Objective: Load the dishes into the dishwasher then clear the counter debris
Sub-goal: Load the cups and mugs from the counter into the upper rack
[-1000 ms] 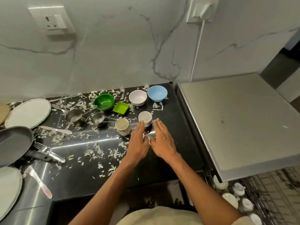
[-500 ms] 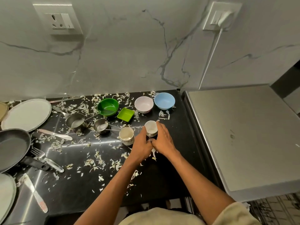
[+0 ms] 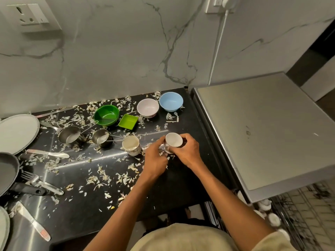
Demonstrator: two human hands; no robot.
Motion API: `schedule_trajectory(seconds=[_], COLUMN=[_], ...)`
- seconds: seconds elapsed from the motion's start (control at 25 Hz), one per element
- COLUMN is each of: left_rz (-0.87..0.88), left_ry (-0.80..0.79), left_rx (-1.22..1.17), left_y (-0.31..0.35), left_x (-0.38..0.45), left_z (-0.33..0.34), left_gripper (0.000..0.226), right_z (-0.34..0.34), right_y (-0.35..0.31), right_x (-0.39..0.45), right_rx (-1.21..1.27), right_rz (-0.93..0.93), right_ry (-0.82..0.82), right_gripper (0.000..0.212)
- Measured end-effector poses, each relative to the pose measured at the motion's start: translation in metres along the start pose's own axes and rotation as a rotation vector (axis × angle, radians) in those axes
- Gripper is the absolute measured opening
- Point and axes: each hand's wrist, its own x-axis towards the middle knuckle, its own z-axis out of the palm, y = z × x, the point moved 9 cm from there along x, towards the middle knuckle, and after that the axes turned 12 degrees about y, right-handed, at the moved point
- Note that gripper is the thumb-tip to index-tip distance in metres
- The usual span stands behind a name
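Observation:
My right hand [image 3: 188, 153] grips a small white cup [image 3: 173, 140] on the black counter [image 3: 81, 211], its fingers curled round the cup's right side. My left hand [image 3: 155, 160] sits curled against the cup's left lower side; whether it pinches the cup or debris I cannot tell. A second patterned cup [image 3: 130, 144] stands just left of it. Behind are a pink bowl [image 3: 147, 108], a blue bowl [image 3: 171, 101], a green bowl [image 3: 106, 115] and a green square dish [image 3: 128, 121]. White flaky debris [image 3: 101, 176] litters the counter. The dishwasher rack [image 3: 297, 211] shows at bottom right.
Two steel measuring cups [image 3: 69, 134] [image 3: 100, 138] lie left of the cups. Plates [image 3: 17, 132], a dark pan [image 3: 8, 171], a fork [image 3: 40, 182] and knives [image 3: 48, 153] occupy the left side. A grey steel appliance top [image 3: 262, 127] adjoins the counter on the right.
Both hands went from lying flat on the counter in front of the white cup to closing around it. The camera view has dropped and moved closer.

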Motion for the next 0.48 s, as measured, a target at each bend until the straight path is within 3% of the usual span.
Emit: schedule_trajectory(seconds=[0.16,0.32,0.48], left_rz=[0.122,0.191,0.218], left_ry=[-0.030,-0.162,-0.312], left_rx=[-0.098,-0.154,-0.177], left_y=[0.033,0.059,0.080], left_x=[-0.025,-0.061,-0.107], left_z=[0.020,0.061,0.113], left_gripper=[0.060,0.067,0.068], right_z=[-0.046,-0.093,-0.144], right_y=[0.027,0.063,0.106], right_x=[-0.025,-0.060,-0.101], right_rx=[0.192,0.490,0.704], right_rz=[0.166,0.370,0.571], right_ry=[0.048,0.080,0.165], right_gripper=[0.047,0.025,0.034])
